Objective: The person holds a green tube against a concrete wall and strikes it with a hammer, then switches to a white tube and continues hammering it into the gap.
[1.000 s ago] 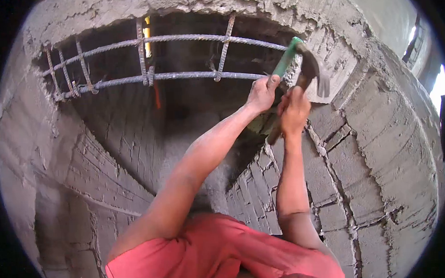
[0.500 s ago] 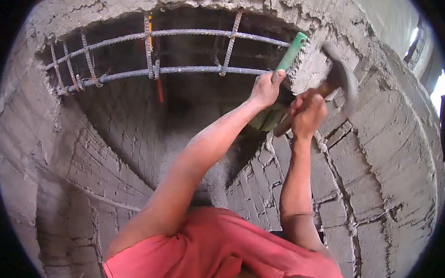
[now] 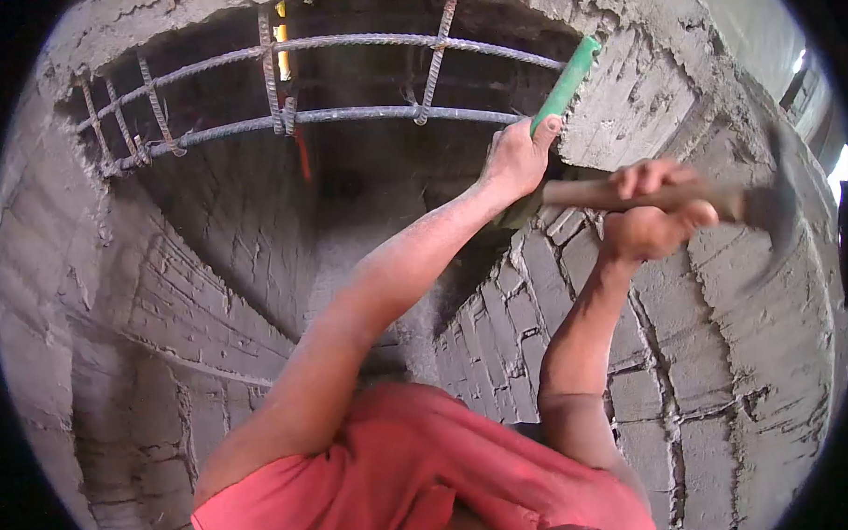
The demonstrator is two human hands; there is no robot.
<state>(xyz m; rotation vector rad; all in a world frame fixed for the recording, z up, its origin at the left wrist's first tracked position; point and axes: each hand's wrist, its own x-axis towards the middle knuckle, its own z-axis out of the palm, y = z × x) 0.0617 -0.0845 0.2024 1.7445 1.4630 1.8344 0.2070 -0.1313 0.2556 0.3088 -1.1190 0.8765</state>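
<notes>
L hand (image 3: pixel 516 159) sits just right of the rebar (image 3: pixel 344 116) ends, fingers wrapped tight round a green-handled chisel (image 3: pixel 567 78). Its grip sticks up past the thumb, vs. the concrete edge (image 3: pixel 629 118). R hand (image 3: pixel 656 218), further right of rebar & lower, has its fist closed on the hammer (image 3: pixel 732 200) shaft. The blurred head is beyond the knuckles.

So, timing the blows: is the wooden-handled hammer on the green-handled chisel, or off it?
Off. The wooden-handled hammer lies level, its head well right of the green-handled chisel.
</notes>
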